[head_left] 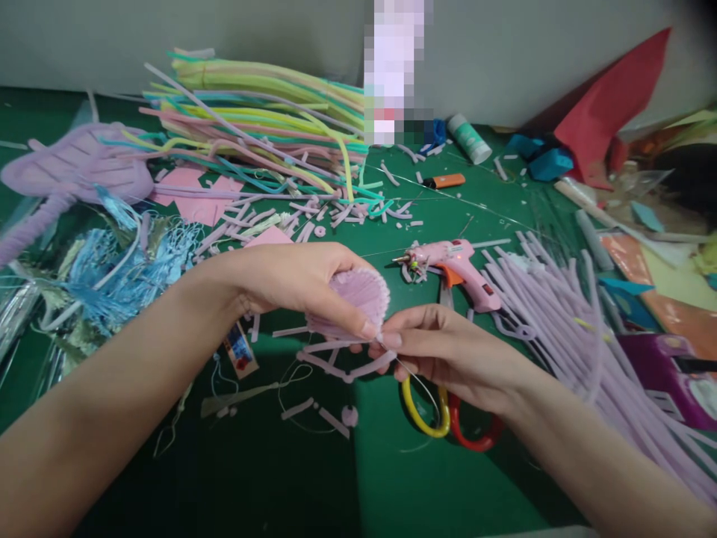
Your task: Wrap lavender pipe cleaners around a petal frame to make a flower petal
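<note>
My left hand (308, 280) is closed around a rounded lilac pipe-cleaner piece (363, 295) with a pale ridged edge. At the piece's lower right edge, the fingertips of my right hand (440, 340) pinch together beside my left thumb. A thin pale thread (417, 375) runs from that pinch down to the right. Just below my hands is an angular frame of short lilac pipe-cleaner lengths (367, 368); whether it is joined to the held piece I cannot tell. Scissors (411, 409) with yellow and red handles lie under my right hand, their blades partly hidden.
A pink glue gun (467, 269) lies beyond my right hand, near lilac pipe cleaners (538, 306). Behind are coloured pipe cleaners (252, 112), an orange lighter (448, 181) and a glue stick (469, 138). Blue tassels (106, 273) and a lilac winged shape (84, 164) are left.
</note>
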A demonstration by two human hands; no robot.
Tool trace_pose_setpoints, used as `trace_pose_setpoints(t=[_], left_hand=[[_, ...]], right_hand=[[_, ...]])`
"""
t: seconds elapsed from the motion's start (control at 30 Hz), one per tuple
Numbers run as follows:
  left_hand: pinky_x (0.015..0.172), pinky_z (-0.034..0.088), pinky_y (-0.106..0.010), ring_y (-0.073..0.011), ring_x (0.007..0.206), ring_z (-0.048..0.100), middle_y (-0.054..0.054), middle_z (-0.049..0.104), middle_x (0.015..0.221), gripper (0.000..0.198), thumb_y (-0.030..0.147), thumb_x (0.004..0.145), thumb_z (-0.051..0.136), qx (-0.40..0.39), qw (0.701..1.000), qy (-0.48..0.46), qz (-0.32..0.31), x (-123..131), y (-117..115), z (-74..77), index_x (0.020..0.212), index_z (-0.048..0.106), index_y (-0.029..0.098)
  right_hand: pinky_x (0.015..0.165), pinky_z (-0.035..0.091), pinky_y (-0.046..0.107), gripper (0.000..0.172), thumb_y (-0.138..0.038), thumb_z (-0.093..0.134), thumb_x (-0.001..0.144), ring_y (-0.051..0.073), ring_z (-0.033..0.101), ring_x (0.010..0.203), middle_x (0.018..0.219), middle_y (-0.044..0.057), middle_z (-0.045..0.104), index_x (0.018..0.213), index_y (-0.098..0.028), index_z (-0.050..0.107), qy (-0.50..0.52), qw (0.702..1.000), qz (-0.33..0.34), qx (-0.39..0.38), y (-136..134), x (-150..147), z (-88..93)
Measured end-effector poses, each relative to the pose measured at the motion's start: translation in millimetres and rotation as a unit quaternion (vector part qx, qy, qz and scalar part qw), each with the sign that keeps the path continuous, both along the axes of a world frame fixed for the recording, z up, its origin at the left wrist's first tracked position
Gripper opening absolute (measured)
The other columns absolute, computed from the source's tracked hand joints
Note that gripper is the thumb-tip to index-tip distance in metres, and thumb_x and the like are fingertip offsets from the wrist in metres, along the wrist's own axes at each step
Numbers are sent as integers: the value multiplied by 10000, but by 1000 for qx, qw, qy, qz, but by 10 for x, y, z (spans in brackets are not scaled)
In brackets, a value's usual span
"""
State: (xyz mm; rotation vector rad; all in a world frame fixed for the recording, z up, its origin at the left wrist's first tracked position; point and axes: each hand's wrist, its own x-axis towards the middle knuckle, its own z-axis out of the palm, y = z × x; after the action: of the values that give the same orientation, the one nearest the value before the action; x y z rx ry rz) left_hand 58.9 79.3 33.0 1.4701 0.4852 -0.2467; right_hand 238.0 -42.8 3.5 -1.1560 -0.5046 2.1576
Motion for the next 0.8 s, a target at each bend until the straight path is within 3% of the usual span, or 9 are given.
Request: trace_pose_setpoints(t=[0.23,0.8], left_hand=[[502,355,-205,-97,560,491,22,575,634,194,276,696,762,-12,1000,5,25,11,-12,-15,672,606,163],[501,342,-201,-91,551,477,27,558,622,205,275,688,755,-2,1000,0,18,26,-41,27,641,589,165]], right_hand=[[577,535,79,140,-283,839,673,69,706,617,689,26,758,739,-174,780,-30,1000,1,-3,16,1,-17],[539,511,56,118,-268,852,651,46,687,570,660,-1,747,710,-200,776,-12,1000,12,8,17,32,-67]])
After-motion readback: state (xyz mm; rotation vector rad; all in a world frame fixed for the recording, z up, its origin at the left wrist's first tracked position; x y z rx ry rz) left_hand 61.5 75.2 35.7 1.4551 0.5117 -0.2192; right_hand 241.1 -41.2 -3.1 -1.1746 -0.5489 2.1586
